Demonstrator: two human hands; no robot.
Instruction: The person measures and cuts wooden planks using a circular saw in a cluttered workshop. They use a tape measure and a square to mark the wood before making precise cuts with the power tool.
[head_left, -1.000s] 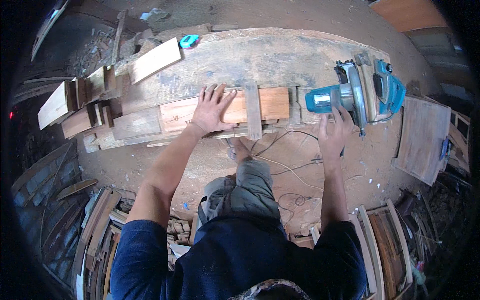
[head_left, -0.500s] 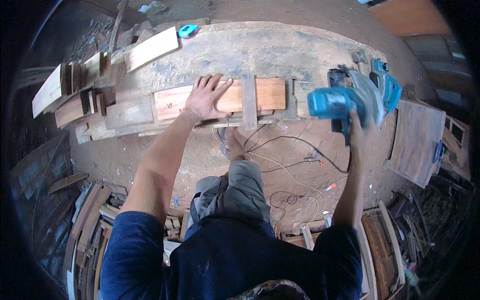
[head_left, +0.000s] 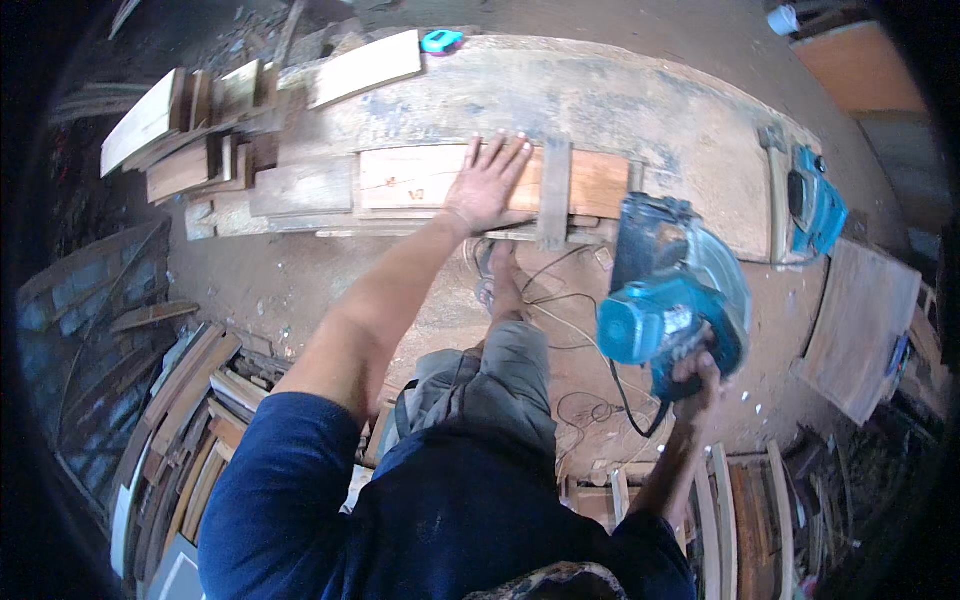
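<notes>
left hand [head_left: 487, 186]: flat, palm down, fingers spread on the reddish plank [head_left: 420, 178]; pressing on it, not gripping anything
right hand [head_left: 697, 374]: fist wrapped around the rear handle of the circular saw [head_left: 672, 300], lifted off the bench, to the right of the body
saw position: blue motor housing faces the camera, round blade guard behind it; whole tool hangs in the air just below and right of the plank's right end, not touching wood as far as I can tell
saw vs left hand: well apart; the cross batten [head_left: 553, 193] sits between them
plank: lies lengthwise along the near edge of the workbench [head_left: 640, 100], lighter at the left, more orange at the right end
cross batten: narrow grey strip laid across the plank, just right of the left hand's fingertips, its near end overhanging the bench edge
cord [head_left: 560, 320]: black cable runs from the saw down across the dirt floor in loops, passing by the person's foot
bench far edge: pale board [head_left: 365, 68] lying at an angle, small turquoise tape measure [head_left: 441, 41] just beside its right end
bench left: stack of short offcuts [head_left: 190, 150], mixed pale and dark, some on edge
bench right: second blue power tool [head_left: 815, 205] resting near the end, well clear of both hands
floor right: flat brown panel [head_left: 858, 325]
floor left: leaning pile of boards [head_left: 185, 420] beside the person's left arm
</notes>
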